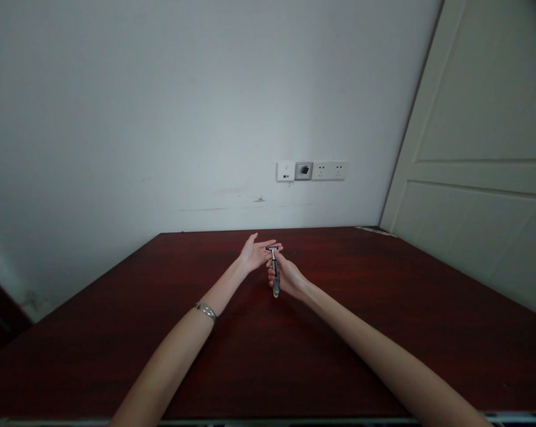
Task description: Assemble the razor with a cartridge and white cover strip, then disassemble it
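Over the far middle of the dark red table, my right hand grips a razor by its handle. The razor stands roughly upright in view, its head at the top and the handle's end pointing toward me. My left hand is palm up with the fingers stretched out and the thumb apart. Its fingertips lie just behind the razor's head; whether they touch it I cannot tell. A silver bracelet circles my left wrist.
The wide red-brown table reaches back to a pale wall. Wall sockets sit above its far edge. A light panelled door borders the right side, and a thin strip lies at the far right corner.
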`<control>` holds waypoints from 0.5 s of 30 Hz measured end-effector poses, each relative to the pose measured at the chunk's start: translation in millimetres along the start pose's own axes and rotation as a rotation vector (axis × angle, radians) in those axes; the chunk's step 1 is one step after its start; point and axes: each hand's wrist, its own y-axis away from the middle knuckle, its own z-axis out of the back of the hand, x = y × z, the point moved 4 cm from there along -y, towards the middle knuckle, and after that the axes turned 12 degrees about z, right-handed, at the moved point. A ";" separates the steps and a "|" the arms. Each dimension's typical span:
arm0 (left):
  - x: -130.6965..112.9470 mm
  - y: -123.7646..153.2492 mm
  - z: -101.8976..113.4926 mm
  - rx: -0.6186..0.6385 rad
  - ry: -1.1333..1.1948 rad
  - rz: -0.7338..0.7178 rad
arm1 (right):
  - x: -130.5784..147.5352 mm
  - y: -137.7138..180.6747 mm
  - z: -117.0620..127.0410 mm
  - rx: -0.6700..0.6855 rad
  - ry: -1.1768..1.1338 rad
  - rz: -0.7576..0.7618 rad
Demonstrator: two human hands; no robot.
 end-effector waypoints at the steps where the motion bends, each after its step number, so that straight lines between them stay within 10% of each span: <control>1: 1.2 -0.2 -0.9 0.008 0.014 0.000 | 0.2 0.9 -0.8 -0.015 0.015 0.002; 15: 12.3 4.5 -17.6 -0.001 0.164 0.010 | 1.3 6.1 -6.9 -0.136 0.115 0.150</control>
